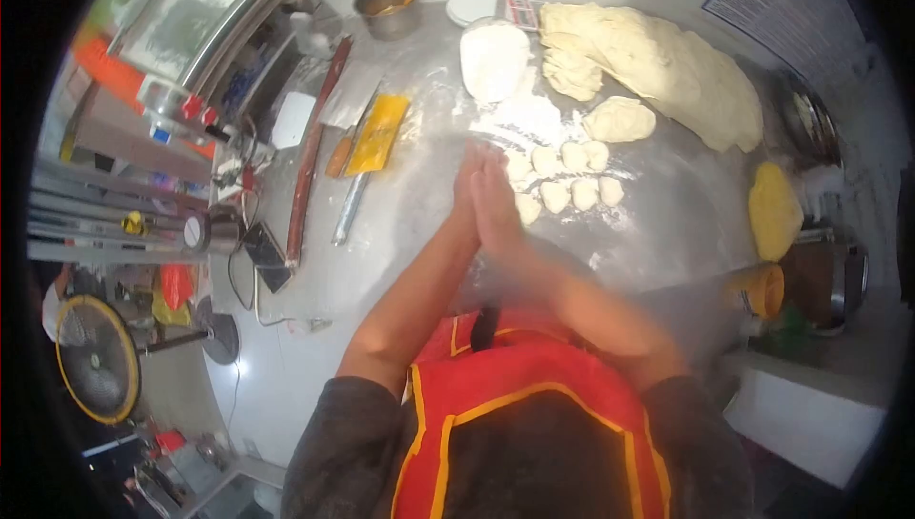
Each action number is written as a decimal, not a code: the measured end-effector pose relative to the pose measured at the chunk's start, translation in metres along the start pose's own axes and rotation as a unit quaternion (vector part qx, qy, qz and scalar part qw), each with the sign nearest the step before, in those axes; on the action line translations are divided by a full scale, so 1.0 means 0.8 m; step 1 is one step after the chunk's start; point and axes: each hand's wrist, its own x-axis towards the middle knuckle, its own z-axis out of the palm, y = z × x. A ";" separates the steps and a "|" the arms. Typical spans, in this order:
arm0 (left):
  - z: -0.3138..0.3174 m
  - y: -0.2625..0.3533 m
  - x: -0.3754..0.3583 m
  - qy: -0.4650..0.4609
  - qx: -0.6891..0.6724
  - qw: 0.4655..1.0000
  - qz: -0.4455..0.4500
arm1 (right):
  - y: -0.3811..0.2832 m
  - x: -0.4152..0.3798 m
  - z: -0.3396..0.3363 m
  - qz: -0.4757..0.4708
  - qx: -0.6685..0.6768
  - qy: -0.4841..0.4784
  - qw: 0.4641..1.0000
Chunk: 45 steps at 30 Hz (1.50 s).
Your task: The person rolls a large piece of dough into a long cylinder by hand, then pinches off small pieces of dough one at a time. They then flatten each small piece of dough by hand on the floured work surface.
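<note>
My left hand [467, 181] and my right hand [495, 203] are pressed palm to palm over the metal table, fingers pointing away from me. Whether anything lies between the palms is hidden. Right beside my fingertips, several small dough pieces [583, 193] lie in two rough rows on floured metal. Beyond them sit a flattened piece of dough [620, 121] and a white mound of flour [496, 61]. A large slab of dough [667, 66] stretches across the back right.
Left of my hands lie a yellow scraper [379, 133], a metal rod [352, 209] and a long reddish-brown stick [317, 152]. A metal pot [388, 9] and a scale [518, 10] stand at the back. A machine [205, 28] occupies the far left. At right is a yellow object [774, 211].
</note>
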 end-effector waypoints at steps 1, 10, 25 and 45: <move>0.014 0.015 0.004 0.029 -0.061 0.997 -0.049 | -0.024 -0.013 -0.002 -0.020 -0.028 0.021 0.999; 0.078 -0.047 -0.015 -0.194 -0.010 0.969 -0.151 | 0.037 0.036 -0.137 0.192 0.148 0.104 0.965; 0.111 -0.142 0.036 -0.157 0.192 0.964 -0.101 | 0.081 0.015 -0.159 0.085 0.177 0.064 0.979; 0.145 -0.019 -0.014 -0.172 0.324 0.927 -0.076 | 0.113 0.073 -0.160 0.259 0.333 0.028 0.906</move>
